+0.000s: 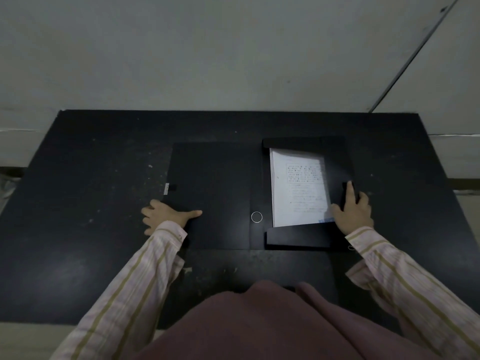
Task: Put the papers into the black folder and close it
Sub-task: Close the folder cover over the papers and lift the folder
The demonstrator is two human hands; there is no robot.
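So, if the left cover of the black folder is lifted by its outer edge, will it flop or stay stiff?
Probably stiff: the left cover lies flat with straight edges, like board. Likely light, since it looks thin. It should hinge at the spine crease rather than bend.

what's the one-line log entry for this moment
papers in open folder | left hand holds cover edge | right hand on side flap | not yet closed

One folder (pixel 213 193), perhaps several stacked papers (pixel 298 188).
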